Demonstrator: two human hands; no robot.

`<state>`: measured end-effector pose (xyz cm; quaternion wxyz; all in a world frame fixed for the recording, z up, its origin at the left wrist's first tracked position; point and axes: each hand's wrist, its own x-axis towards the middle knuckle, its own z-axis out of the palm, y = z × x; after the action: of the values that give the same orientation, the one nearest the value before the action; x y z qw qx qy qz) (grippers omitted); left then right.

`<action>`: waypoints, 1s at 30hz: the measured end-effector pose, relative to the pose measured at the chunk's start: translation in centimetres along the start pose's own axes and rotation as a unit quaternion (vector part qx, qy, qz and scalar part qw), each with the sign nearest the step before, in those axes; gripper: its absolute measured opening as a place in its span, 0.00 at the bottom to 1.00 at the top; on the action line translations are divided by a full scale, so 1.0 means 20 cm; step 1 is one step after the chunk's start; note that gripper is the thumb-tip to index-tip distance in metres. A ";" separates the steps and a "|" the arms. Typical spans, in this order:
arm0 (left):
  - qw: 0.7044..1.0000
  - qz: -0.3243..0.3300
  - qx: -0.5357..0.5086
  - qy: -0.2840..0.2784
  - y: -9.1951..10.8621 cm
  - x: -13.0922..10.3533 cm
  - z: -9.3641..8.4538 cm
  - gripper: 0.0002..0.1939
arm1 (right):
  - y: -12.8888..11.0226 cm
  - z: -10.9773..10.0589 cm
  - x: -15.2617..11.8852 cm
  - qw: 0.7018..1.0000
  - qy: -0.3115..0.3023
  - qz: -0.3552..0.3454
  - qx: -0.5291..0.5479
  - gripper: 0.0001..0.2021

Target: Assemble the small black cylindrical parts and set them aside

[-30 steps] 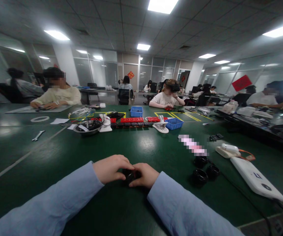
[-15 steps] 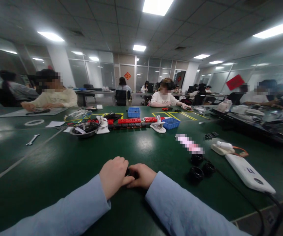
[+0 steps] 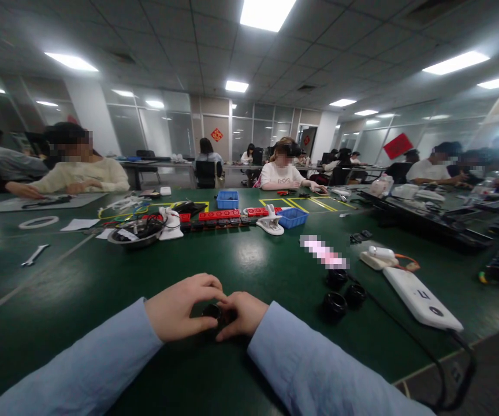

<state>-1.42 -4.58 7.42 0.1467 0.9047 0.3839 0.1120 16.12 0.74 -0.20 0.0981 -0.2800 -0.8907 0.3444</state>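
Note:
Both hands meet low in the middle of the head view, over the green table (image 3: 249, 283). Between them is a small black round part (image 3: 212, 312). My left hand (image 3: 184, 306) curves around its left side, thumb and fingers closed on it. My right hand (image 3: 243, 314) is at its right side, thumb and fingers bent around it; the fingertips are partly hidden. To the right stand three similar black ring-shaped parts, one at the front (image 3: 335, 305), one beside it (image 3: 356, 294) and one behind (image 3: 336, 278).
A white power bank (image 3: 423, 297) with a black cable lies at right. Farther back are a metal bowl (image 3: 134, 241) of cables, white clamps (image 3: 270, 222), blue bins (image 3: 293, 218) and red parts (image 3: 219, 215). A wrench (image 3: 36, 255) lies at left. People sit across the table.
My left hand has shifted left and its thumb and fingers have spread wider, showing more of the black part. The whole view has turned slightly right.

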 end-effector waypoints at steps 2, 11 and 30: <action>0.999 -0.001 -0.035 -0.037 -0.02 -0.01 -0.01 0.19 | 0.01 -0.01 -0.01 1.000 -0.019 -0.004 0.001 0.14; 0.992 -0.026 -0.037 -0.116 -0.03 0.00 0.00 0.23 | 0.00 -0.02 -0.01 0.999 -0.043 -0.006 0.000 0.17; 0.937 -0.248 0.242 0.038 0.10 0.08 0.20 0.19 | -0.02 0.03 0.00 0.987 0.111 0.089 -0.072 0.17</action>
<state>2.19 -5.47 4.54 -0.0681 0.7842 0.6166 0.0097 15.71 0.14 -0.42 0.1449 -0.4012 -0.8682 0.2535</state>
